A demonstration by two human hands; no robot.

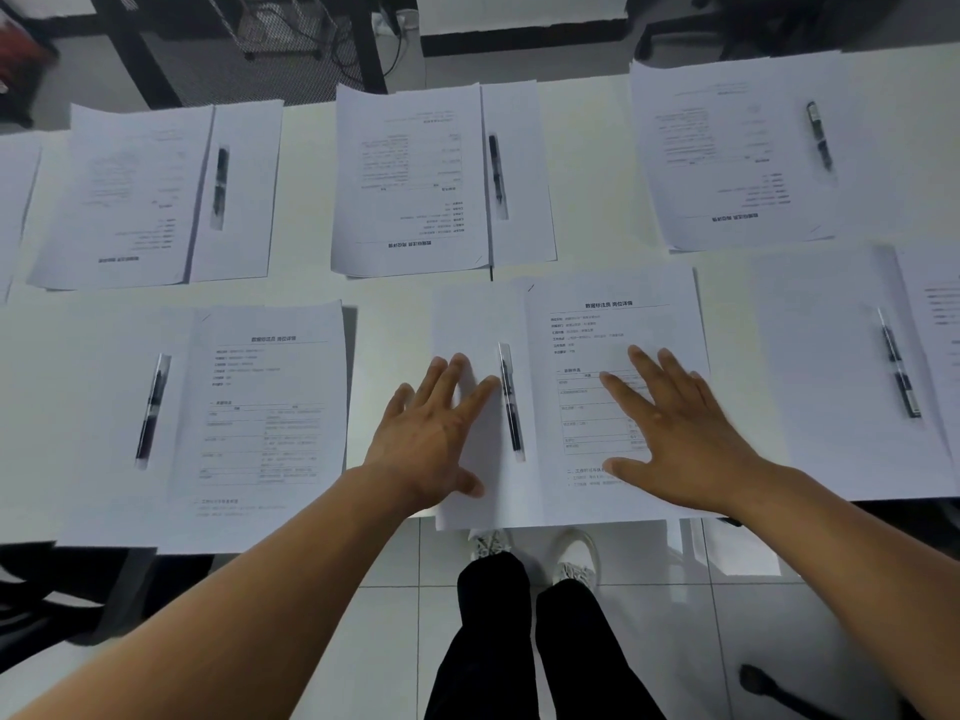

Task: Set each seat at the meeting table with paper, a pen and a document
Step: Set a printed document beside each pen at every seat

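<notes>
Because the blank paper (pixel 470 345) is thin and slides easily, I press it flat with both hands (pixel 434 433) open.

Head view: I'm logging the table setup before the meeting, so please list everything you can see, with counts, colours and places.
Pens: six, black, one per setting.
Printed documents: six, white, beside each pen.
Blank sheets: six visible, white, under the pens; more paper at the far left edge.
Table: one, white.
Floor: pale tiles.
Shoes: two, white.
Trousers: black.
Left hand: flat on the blank sheet.
Right hand: flat on the document.
</notes>
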